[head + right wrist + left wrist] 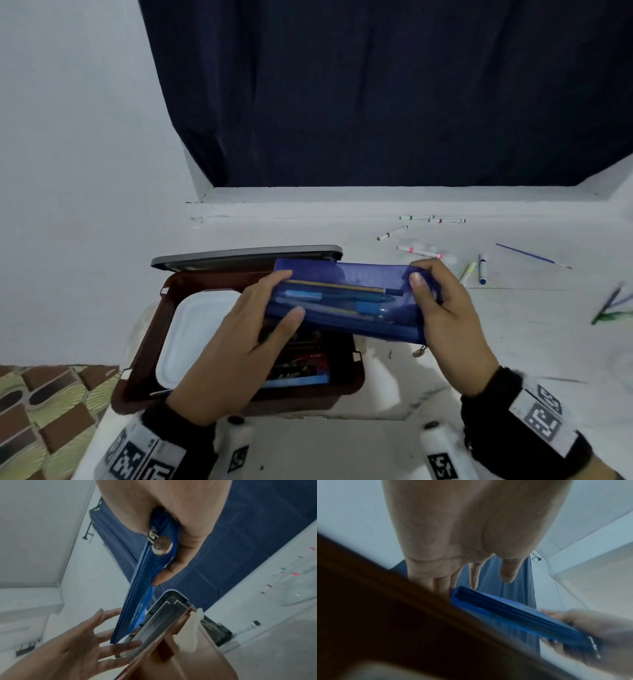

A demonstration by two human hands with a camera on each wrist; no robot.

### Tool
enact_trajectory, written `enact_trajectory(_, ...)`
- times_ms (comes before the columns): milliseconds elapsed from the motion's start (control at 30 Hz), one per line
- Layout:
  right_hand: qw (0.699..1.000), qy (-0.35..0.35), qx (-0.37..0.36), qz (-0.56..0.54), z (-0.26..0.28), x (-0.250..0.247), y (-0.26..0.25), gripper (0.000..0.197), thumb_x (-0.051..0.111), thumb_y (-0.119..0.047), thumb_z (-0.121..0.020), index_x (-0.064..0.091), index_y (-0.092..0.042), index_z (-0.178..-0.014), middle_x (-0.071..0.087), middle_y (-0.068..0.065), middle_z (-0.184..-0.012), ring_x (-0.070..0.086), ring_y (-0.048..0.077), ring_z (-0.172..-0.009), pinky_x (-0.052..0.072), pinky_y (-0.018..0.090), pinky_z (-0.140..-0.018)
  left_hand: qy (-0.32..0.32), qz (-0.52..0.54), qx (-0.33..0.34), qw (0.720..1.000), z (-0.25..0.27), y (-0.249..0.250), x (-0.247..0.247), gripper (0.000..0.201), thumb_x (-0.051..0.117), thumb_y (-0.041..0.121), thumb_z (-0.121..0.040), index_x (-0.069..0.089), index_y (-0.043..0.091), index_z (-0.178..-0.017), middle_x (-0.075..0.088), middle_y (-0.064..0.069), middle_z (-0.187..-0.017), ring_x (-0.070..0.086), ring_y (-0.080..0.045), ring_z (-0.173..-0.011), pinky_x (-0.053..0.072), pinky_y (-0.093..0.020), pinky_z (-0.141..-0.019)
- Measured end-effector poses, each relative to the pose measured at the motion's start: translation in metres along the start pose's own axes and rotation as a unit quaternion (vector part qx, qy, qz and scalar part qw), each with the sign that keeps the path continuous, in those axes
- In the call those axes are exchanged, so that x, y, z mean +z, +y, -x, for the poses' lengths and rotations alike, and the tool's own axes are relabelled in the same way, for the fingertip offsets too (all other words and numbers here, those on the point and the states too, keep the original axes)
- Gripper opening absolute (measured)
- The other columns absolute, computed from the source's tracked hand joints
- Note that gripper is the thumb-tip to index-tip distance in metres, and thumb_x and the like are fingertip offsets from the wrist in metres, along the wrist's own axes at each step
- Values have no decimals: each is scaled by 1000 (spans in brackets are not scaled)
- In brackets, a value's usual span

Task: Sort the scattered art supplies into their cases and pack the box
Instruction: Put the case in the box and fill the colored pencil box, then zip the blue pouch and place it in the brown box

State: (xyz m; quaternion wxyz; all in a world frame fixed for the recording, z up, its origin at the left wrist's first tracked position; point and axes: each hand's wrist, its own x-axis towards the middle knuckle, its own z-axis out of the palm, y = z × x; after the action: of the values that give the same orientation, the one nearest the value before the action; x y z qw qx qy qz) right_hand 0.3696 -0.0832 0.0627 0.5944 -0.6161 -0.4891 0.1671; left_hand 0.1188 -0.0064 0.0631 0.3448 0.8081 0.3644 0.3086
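Pouch (346,301) (no legible label) between both hands

Head view looks down; wrist views look up, close — all share the blue case (346,301).

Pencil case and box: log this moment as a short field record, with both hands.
pencil case: blue see-through pouch, held in the air over the open box, pens inside
right hand: grips the pouch's right end, by the zip pull
left hand: fingers straight, steadying the pouch's left end
box: brown, grey lid raised at the back
in box: white case; dark packet
still loose: markers and a thin brush on the white surface to the right
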Motion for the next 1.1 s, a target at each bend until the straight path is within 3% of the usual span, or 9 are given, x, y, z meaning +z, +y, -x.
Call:
enact_trajectory(100, 992, 12, 110, -57, -3, -28, 20, 12, 49, -13, -102, 58, -20, -97, 59, -4, -92, 57, 14, -85, 44, 27, -75, 1, 65, -11, 998, -12, 14, 27, 44, 59, 42, -92, 49, 43, -135, 60, 10, -127, 64, -3, -108, 49, -14, -90)
enact_trajectory(167, 971, 19, 208, -118, -5, -50, 30, 14, 53, -11, -98, 58, -24, -101, 57, 6, -94, 58, 24, -80, 44, 26, -60, 8, 33, 13, 999, -18, 15, 45, 42, 66, 35, -91, 56, 40, -131, 60, 16, -127, 63, -5, -114, 53, -23, -94)
enact_trajectory(267, 951, -5, 268, -151, -5, -86, 37, 17, 59, -9, -92, 63, -23, -100, 58, 7, -84, 55, 18, -63, 33, 19, -43, 1, -35, 39, 999, -26, 20, 72, 48, 77, 24, -85, 61, 38, -128, 62, 17, -114, 65, -6, -101, 54, -27, -89)
enact_trajectory(367, 925, -55, 290, -240, -5, -124, 46, 20, 65, -1, -86, 65, -11, -104, 56, 14, -96, 63, 23, -74, 55, 32, -59, 17, -80, 63, 995, -38, 38, 102, 36, 78, 33, -84, 68, 35, -119, 61, 14, -95, 62, -6, -81, 45, -12, -75)
enact_trajectory(433, 907, -63, 301, -289, -5, -152, 57, 29, 68, 4, -83, 63, -4, -110, 51, 16, -114, 67, 31, -88, 59, 44, -77, 16, -98, 68, 993, -46, 53, 126, 24, 69, 49, -88, 69, 35, -108, 62, 13, -91, 61, -6, -79, 45, -15, -72)
enact_trajectory(567, 900, -98, 296, -304, -8, -210, 85, 46, 77, -1, -69, 63, -4, -113, 48, 18, -118, 67, 39, -96, 56, 44, -90, -19, -109, 32, 993, -57, 67, 178, 29, 45, 60, -94, 62, 36, -89, 58, 5, -75, 56, -12, -68, 44, -29, -62)
enact_trajectory(700, 951, -132, 226, -167, -10, -255, 113, 18, 66, 9, -86, 65, 0, -102, 62, 26, -110, 69, 41, -99, 55, 44, -95, -11, -85, 7, 996, -65, 73, 224, 40, 40, 63, -96, 59, 30, -83, 56, 3, -71, 54, -15, -70, 44, -32, -65)
enact_trajectory(933, 984, -83, 157, 31, -27, -294, 137, 13, 65, -3, -90, 58, -14, -89, 65, 14, -78, 69, 30, -54, 58, 42, -54, -28, -169, -17, 985, -84, 89, 285, 25, 39, 66, -87, 59, 51, -84, 51, 10, -85, 51, -10, -87, 39, -26, -75)
enact_trajectory(1100, 989, -80, 114, 51, -35, -307, 138, 16, 75, -7, -84, 65, -20, -82, 68, 0, -75, 59, 27, -41, 50, 32, -47, -36, -107, 62, 992, -102, 141, 326, 26, 50, 55, -92, 68, 37, -101, 54, 15, -97, 57, -9, -90, 50, -32, -80)
